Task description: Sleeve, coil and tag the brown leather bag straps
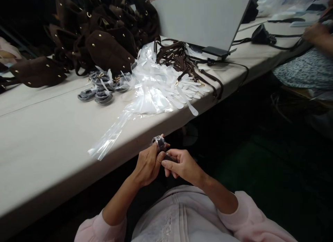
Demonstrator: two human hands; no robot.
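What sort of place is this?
Probably a bag workshop or factory, though the room itself is mostly dark. Signs: a heap of dark brown bags, a pile of brown straps with metal clasps, and a spread of clear plastic sleeves, all on a long pale table.

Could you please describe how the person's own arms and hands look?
Loose, pale pink sleeves end partway along the arms, leaving the forearms bare. The left hand and right hand wear no gloves, and no watch or bracelet shows at either wrist.
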